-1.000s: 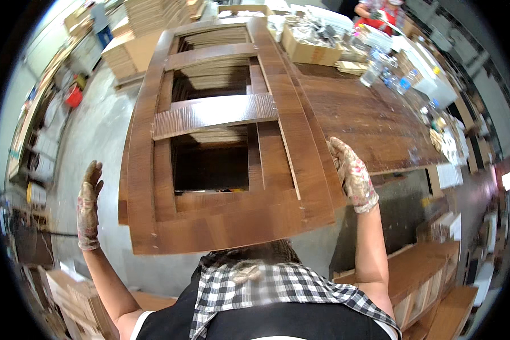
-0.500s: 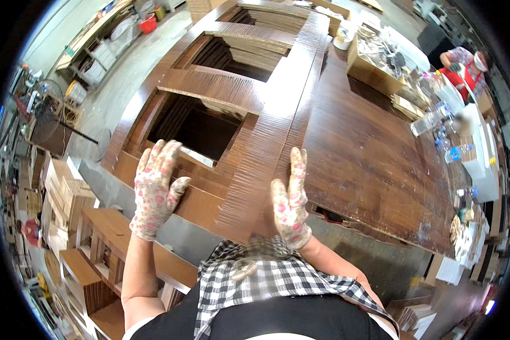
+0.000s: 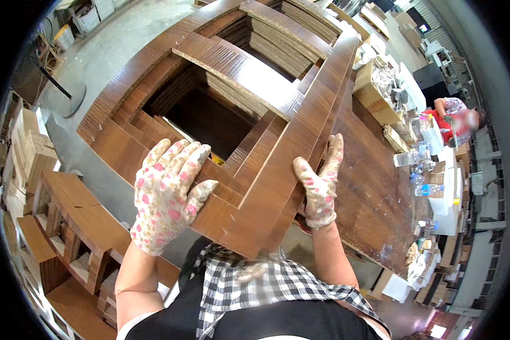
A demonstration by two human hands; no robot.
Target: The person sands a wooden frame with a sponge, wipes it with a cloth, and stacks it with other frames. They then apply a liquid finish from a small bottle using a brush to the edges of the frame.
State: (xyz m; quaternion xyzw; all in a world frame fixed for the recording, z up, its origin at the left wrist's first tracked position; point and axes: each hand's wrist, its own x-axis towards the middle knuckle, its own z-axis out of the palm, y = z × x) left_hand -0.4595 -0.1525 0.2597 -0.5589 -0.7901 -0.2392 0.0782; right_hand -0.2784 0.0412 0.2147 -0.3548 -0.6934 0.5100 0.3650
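A brown wood-grain frame (image 3: 283, 173) with several rectangular openings lies on a stack of like frames (image 3: 294, 42), whose layered edges show inside the openings. My left hand (image 3: 167, 195), in a floral-patterned glove, lies flat over the frame's near left corner with its fingers stretched forward. At the near right side, my right hand (image 3: 322, 192), gloved the same way, rests against the frame's long edge. Its thumb points toward the top face and its fingers stretch along the side, apart from the thumb. Neither hand is closed around anything.
A dark brown worktable (image 3: 362, 198) extends to the right, with a cardboard box (image 3: 374, 93) and plastic bottles (image 3: 430, 190) along its far side. A co-worker in red (image 3: 450, 122) is beyond it. Curved wooden pieces (image 3: 82, 209) stand at lower left; a floor stand (image 3: 71, 99) is farther back.
My right hand has come onto the frame's right edge, and my left hand has settled on its near left corner. The whole view has turned and the frame looks closer.
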